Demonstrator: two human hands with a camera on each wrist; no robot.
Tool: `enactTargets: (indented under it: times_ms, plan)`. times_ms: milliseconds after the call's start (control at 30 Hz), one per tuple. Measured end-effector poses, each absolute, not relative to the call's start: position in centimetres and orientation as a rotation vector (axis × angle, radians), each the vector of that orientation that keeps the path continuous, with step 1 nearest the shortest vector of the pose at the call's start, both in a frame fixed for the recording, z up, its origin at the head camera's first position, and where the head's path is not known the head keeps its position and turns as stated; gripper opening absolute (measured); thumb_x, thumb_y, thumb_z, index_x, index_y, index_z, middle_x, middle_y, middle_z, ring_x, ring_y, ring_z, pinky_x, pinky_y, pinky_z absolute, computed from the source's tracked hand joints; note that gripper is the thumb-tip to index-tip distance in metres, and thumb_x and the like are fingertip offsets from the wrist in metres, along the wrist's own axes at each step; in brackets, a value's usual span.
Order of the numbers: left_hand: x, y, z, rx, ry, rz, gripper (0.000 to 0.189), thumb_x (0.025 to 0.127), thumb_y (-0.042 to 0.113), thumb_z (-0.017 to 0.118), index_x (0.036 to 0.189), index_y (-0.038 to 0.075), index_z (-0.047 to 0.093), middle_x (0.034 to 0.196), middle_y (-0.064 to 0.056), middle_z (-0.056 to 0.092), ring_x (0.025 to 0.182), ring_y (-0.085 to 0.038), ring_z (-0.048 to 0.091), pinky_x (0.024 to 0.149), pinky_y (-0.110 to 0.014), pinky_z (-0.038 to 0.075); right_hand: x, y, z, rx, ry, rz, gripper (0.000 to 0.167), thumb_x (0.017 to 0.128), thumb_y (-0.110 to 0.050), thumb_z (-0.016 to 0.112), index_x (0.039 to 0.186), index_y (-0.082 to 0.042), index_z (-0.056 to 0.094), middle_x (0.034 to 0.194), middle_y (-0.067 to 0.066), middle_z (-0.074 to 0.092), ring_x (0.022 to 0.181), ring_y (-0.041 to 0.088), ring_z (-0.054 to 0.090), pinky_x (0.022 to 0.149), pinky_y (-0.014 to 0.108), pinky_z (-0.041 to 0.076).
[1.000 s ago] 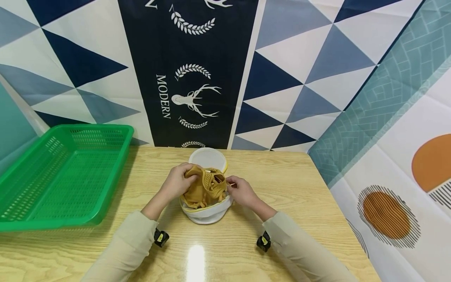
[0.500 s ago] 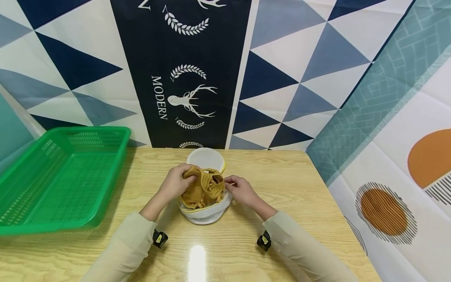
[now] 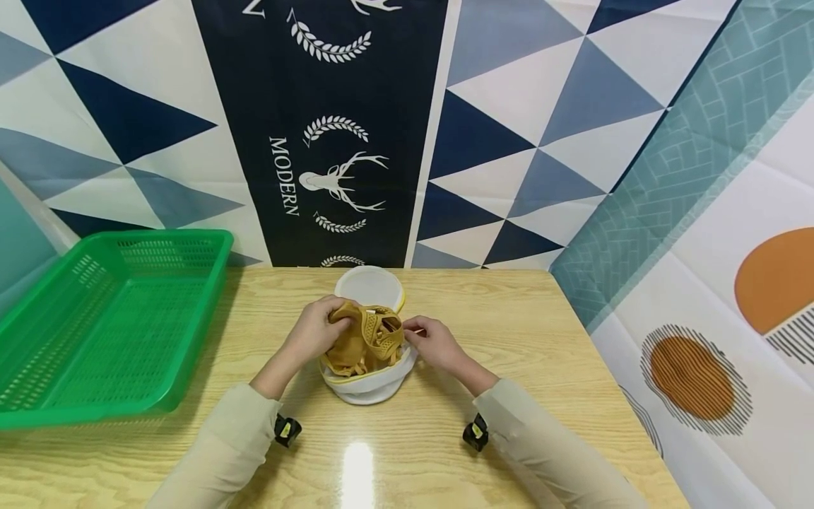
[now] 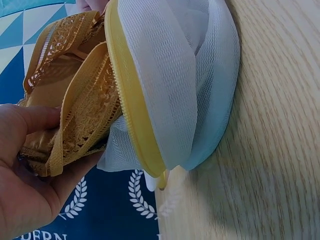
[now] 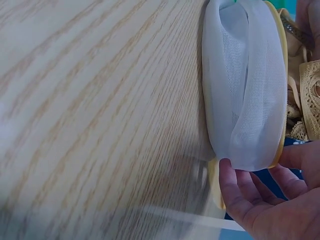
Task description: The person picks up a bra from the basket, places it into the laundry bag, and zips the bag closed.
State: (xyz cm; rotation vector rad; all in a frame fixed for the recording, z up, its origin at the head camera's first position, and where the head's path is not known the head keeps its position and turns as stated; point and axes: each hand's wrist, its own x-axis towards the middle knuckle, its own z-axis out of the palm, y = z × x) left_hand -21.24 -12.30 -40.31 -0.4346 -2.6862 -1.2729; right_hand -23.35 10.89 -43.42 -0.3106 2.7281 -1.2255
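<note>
A mustard-coloured lace bra (image 3: 346,350) stands partly inside a round white mesh laundry bag (image 3: 372,389) on the table. Its top rises above the bag's yellow zipper edge. My left hand (image 3: 316,329) grips the bra's upper left part; in the left wrist view the thumb lies inside the lace fabric (image 4: 90,100) and the fingers behind it. At the bag's right side, my right hand (image 3: 439,344) pinches the rim. The right wrist view has its fingers against the white mesh (image 5: 250,90), thumb at the zipper edge. The bag's round lid (image 3: 369,284) is folded back behind the bra.
A large green plastic basket (image 3: 121,339) stands to the left on the wooden table (image 3: 496,311). Patterned cloth (image 3: 356,141) hangs right behind the table's back edge, with more along the right side.
The head view has shifted slightly, so the scene sits a little further left. Both hands stay almost still, the left on the bra and the right at the bag's rim.
</note>
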Motion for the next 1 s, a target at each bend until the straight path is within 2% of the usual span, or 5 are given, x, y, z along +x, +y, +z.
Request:
enactTargets:
  times_ms: [267,567,1000]
  plan:
    - [-21.25,-12.2,-40.2,-0.458,-2.689,-1.254,0.018,0.087,0.005,0.063,0.104,0.009,0.069,0.109,-0.01,0.066,0.107,-0.027,0.06,0.091,-0.043,0.048,-23.37,10.87,-43.34,-0.319,2.729,-1.221,0.019,0.094,-0.015,0.055,0.109,-0.007,0.065,0.104,0.006,0.067,0.091,0.017,0.06,0.076,0.029,0.05]
    - [-21.28,-12.04,-40.14,-0.462,-2.713,-1.22,0.018,0.087,0.006,0.063,0.103,0.01,0.07,0.106,-0.008,0.066,0.1,-0.023,0.06,0.082,-0.039,0.05,-23.35,10.86,-43.31,-0.33,2.736,-1.21,0.019,0.094,-0.014,0.055,0.108,-0.006,0.066,0.103,0.006,0.067,0.091,0.017,0.06,0.075,0.029,0.05]
    - [-21.47,-11.76,-40.24,-0.507,-2.727,-1.123,0.019,0.087,0.005,0.064,0.103,0.01,0.069,0.105,-0.007,0.067,0.102,-0.023,0.062,0.088,-0.04,0.05,-23.33,10.9,-43.09,-0.336,2.735,-1.216,0.02,0.093,-0.011,0.056,0.108,-0.003,0.066,0.102,0.008,0.067,0.089,0.018,0.061,0.071,0.027,0.051]
